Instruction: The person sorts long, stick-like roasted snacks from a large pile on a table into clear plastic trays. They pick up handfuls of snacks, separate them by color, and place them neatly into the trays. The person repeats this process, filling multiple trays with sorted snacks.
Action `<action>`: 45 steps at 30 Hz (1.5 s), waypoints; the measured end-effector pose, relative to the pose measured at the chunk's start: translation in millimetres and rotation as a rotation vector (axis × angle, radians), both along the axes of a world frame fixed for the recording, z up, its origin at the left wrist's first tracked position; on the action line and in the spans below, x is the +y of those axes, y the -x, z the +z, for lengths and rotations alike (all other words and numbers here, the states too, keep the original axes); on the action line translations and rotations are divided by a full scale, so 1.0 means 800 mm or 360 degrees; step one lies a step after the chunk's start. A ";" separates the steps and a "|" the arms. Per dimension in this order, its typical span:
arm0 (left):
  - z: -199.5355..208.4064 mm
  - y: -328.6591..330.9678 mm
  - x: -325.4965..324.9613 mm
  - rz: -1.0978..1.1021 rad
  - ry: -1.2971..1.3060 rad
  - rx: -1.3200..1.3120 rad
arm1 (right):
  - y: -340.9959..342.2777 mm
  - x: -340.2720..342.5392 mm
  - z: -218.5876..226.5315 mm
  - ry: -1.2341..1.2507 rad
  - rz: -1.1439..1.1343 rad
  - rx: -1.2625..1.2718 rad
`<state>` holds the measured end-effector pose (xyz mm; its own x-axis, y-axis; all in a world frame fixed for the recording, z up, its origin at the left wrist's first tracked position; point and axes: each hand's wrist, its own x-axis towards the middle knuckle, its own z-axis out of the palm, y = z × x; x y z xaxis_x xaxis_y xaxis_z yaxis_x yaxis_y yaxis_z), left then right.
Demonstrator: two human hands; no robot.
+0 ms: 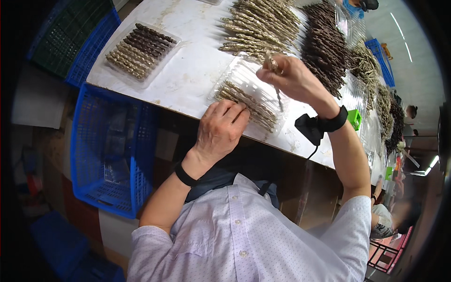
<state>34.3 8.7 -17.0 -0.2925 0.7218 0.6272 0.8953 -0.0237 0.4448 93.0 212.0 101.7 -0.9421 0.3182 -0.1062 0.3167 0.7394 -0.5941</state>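
On the white table in front of me lies a clear plastic tray [253,75], its near part lined with gold twisted sticks [256,112]. My left hand [223,124] is closed over the tray's near left edge, its bent fingertips on the ends of the sticks. My right hand [293,77] is raised over the far right part of the tray, fingers pinched round a gold twisted stick [271,60], slightly blurred. Just beyond the tray sits a large pile of gold twisted sticks [263,28].
A dark brown stick pile [324,47] lies right of the gold one. At the table's left stands a filled tray [141,54] of dark and gold sticks. A blue crate [103,197] is below the left edge. Other people sit along the table to the right.
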 end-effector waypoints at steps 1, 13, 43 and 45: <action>-0.001 0.000 0.000 0.0003 0.0002 0.0009 | 0.000 0.001 0.006 0.0024 -0.0041 0.0031; 0.000 0.000 0.000 0.0004 0.0002 0.0002 | 0.006 -0.003 -0.009 -0.0208 0.0095 -0.0324; -0.011 -0.004 -0.001 0.0011 -0.0217 0.0053 | -0.012 -0.025 -0.005 -0.0577 0.0614 -0.0600; -0.012 -0.005 -0.001 0.0009 -0.0237 0.0048 | -0.025 -0.024 -0.015 -0.0387 0.0676 -0.0588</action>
